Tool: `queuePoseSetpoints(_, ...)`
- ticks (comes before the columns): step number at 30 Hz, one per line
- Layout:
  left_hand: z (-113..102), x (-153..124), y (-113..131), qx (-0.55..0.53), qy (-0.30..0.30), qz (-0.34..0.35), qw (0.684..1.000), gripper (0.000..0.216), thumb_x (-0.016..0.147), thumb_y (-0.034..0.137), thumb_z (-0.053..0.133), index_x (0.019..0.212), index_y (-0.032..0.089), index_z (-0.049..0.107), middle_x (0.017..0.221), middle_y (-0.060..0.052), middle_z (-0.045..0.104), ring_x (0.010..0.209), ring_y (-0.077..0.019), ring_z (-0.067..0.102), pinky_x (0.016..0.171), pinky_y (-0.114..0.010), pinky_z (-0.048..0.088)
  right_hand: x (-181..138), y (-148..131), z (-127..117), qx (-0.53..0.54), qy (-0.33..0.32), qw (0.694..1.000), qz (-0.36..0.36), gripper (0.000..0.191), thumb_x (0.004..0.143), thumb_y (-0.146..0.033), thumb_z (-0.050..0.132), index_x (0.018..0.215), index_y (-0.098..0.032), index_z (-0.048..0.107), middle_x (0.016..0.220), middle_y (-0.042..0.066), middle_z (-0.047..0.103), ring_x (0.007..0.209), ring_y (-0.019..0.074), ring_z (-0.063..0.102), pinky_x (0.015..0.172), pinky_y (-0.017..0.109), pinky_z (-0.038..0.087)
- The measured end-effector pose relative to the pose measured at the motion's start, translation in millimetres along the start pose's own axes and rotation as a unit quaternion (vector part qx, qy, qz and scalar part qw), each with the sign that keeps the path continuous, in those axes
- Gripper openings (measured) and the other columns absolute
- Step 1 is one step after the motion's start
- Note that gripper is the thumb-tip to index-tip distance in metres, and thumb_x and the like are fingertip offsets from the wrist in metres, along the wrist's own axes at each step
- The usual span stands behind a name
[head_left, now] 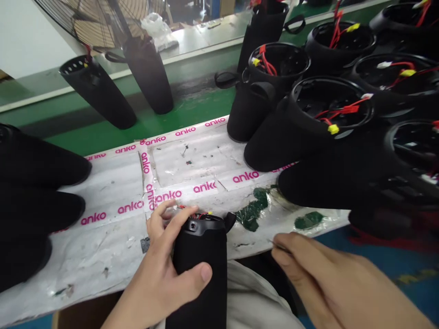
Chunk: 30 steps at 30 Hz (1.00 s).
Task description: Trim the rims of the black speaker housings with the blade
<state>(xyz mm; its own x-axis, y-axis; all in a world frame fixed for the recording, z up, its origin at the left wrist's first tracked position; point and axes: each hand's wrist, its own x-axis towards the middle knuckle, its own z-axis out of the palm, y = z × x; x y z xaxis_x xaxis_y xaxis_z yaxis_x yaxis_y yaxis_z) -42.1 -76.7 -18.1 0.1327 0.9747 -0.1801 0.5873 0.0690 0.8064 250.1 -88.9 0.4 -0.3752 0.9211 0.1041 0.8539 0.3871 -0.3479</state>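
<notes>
My left hand is closed round the upper part of a black cylindrical speaker housing, its thumb across the front and its fingers at the open top. The housing stands upright near my lap, with a small round hole in its rim, a black strap loop on the right, and red and yellow wire ends showing at the top. Apart from it, to the right, my right hand is closed in a pinch. A thin, dark tip sticks out between thumb and forefinger; its kind is too small to tell.
Several more black housings with red wires and yellow connectors crowd the right side. Others lie at the left edge, and two stand on the green bench behind. White sheeting with pink-printed tape covers the table. A fan stands at the back.
</notes>
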Motion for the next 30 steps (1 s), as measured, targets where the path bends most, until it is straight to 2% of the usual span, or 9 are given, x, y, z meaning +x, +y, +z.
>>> queuePoseSetpoints(3, -6, -6, 6, 0.041, 0.012, 0.004, 0.999, 0.067, 0.097, 0.071, 0.069, 0.159, 0.058, 0.048, 0.169, -0.006, 0.024, 0.164, -0.0489, 0.026, 0.124, -0.079, 0.036, 10, -20, 15, 0.069, -0.005, 0.997, -0.027, 0.03, 0.116, -0.027, 0.037, 0.103, -0.026, 0.064, 0.077, -0.001, 0.071, 0.053, 0.0159, 0.066, 0.046, 0.027, 0.046)
queuePoseSetpoints(6, -14, -12, 13, 0.027, -0.021, 0.011, 0.999, 0.058, 0.111, 0.046, 0.055, 0.164, 0.061, 0.04, 0.173, -0.001, 0.036, 0.163, -0.0397, 0.038, 0.126, -0.065, 0.046, 15, -37, 25, 0.099, -0.001, 0.995, -0.03, 0.03, 0.115, -0.025, 0.037, 0.108, -0.025, 0.066, 0.083, 0.001, 0.073, 0.061, 0.0182, 0.07, 0.053, 0.029, 0.053)
queuePoseSetpoints(10, -23, -18, 20, 0.045, 0.045, -0.054, 0.997, 0.055, 0.115, 0.031, 0.031, 0.151, 0.062, 0.059, 0.175, 0.01, 0.044, 0.166, -0.0309, 0.038, 0.136, -0.066, 0.027, 17, -49, 39, 0.139, 0.013, 0.989, -0.053, 0.029, 0.115, -0.025, 0.037, 0.11, -0.023, 0.066, 0.086, 0.003, 0.073, 0.065, 0.0189, 0.071, 0.056, 0.029, 0.054)
queuePoseSetpoints(13, -23, -19, 24, 0.04, 0.051, -0.088, 0.994, 0.05, 0.107, 0.045, 0.058, 0.156, 0.052, 0.058, 0.173, 0.004, 0.05, 0.164, -0.0365, 0.042, 0.136, -0.068, 0.025, 20, -55, 49, 0.156, 0.022, 0.985, -0.065, 0.027, 0.114, -0.024, 0.038, 0.109, -0.023, 0.065, 0.086, 0.002, 0.074, 0.064, 0.0177, 0.071, 0.055, 0.028, 0.052)
queuePoseSetpoints(16, -23, -16, 25, 0.028, 0.02, -0.116, 0.993, 0.088, 0.084, 0.043, 0.086, 0.164, 0.042, 0.049, 0.169, -0.004, 0.055, 0.155, -0.0416, 0.052, 0.132, -0.066, 0.037, 22, -60, 57, 0.168, 0.035, 0.983, -0.07, 0.027, 0.114, -0.021, 0.035, 0.112, -0.022, 0.062, 0.088, 0.002, 0.075, 0.066, 0.0177, 0.072, 0.056, 0.028, 0.052)
queuePoseSetpoints(20, -24, -12, 25, -0.023, 0.009, -0.117, 0.993, 0.087, 0.082, 0.034, 0.086, 0.161, 0.041, 0.051, 0.163, -0.005, 0.058, 0.15, -0.0386, 0.057, 0.131, -0.063, 0.039, 23, -63, 64, 0.159, 0.048, 0.984, -0.063, 0.027, 0.115, -0.02, 0.027, 0.116, -0.022, 0.054, 0.087, 0.001, 0.072, 0.064, 0.0183, 0.073, 0.053, 0.031, 0.051)
queuePoseSetpoints(23, -20, -13, 25, -0.1, 0.017, -0.14, 0.985, 0.09, 0.08, 0.041, 0.092, 0.16, 0.042, 0.05, 0.163, -0.006, 0.058, 0.152, -0.0387, 0.056, 0.131, -0.062, 0.04, 24, -62, 64, 0.129, 0.036, 0.989, -0.062, 0.02, 0.113, -0.016, 0.031, 0.118, -0.023, 0.049, 0.083, -0.003, 0.069, 0.059, 0.0169, 0.071, 0.049, 0.031, 0.048)
queuePoseSetpoints(26, -5, -17, 25, -0.171, 0.024, -0.165, 0.971, 0.1, 0.08, 0.05, 0.094, 0.165, 0.043, 0.041, 0.165, -0.009, 0.055, 0.146, -0.0394, 0.062, 0.125, -0.061, 0.048, 25, -60, 59, 0.082, 0.044, 0.994, -0.061, 0.019, 0.109, -0.014, 0.034, 0.12, -0.022, 0.048, 0.081, -0.004, 0.067, 0.054, 0.0171, 0.068, 0.045, 0.033, 0.043)
queuePoseSetpoints(30, 21, -20, 27, -0.186, 0.067, -0.152, 0.968, 0.101, 0.084, 0.05, 0.089, 0.168, 0.042, 0.032, 0.165, -0.009, 0.052, 0.147, -0.038, 0.06, 0.123, -0.057, 0.052, 27, -55, 49, 0.017, 0.046, 0.998, -0.049, 0.034, 0.092, -0.007, 0.041, 0.12, -0.024, 0.049, 0.081, -0.003, 0.065, 0.054, 0.0196, 0.065, 0.046, 0.035, 0.041)
